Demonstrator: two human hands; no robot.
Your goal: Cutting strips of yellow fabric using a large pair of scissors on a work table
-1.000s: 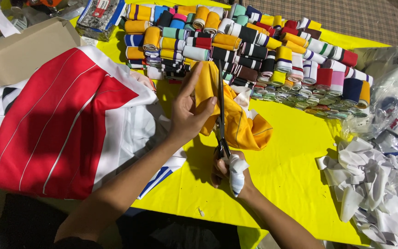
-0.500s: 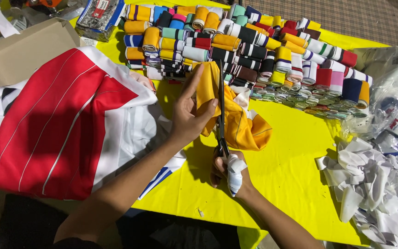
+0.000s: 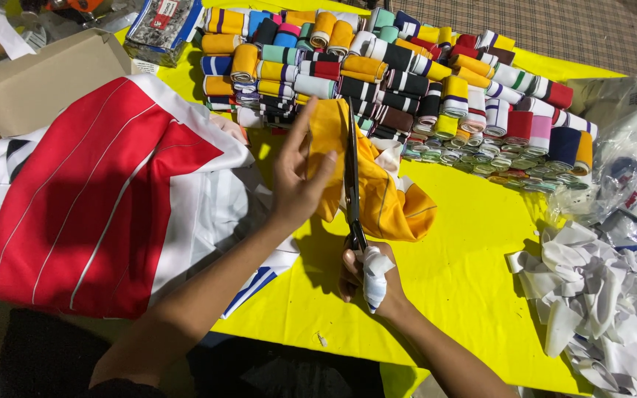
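Scissors [image 3: 352,177] gripped in bandaged right hand [image 3: 366,276], blades along yellow cloth [image 3: 385,195]; left hand [image 3: 296,184] pinches cloth edge.

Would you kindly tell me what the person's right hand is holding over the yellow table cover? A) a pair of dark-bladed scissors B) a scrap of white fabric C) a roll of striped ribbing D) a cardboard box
A: the right hand, one finger wrapped in white bandage, grips the handles of the dark-bladed scissors, whose blades run up along the orange-yellow fabric piece held by the left hand.
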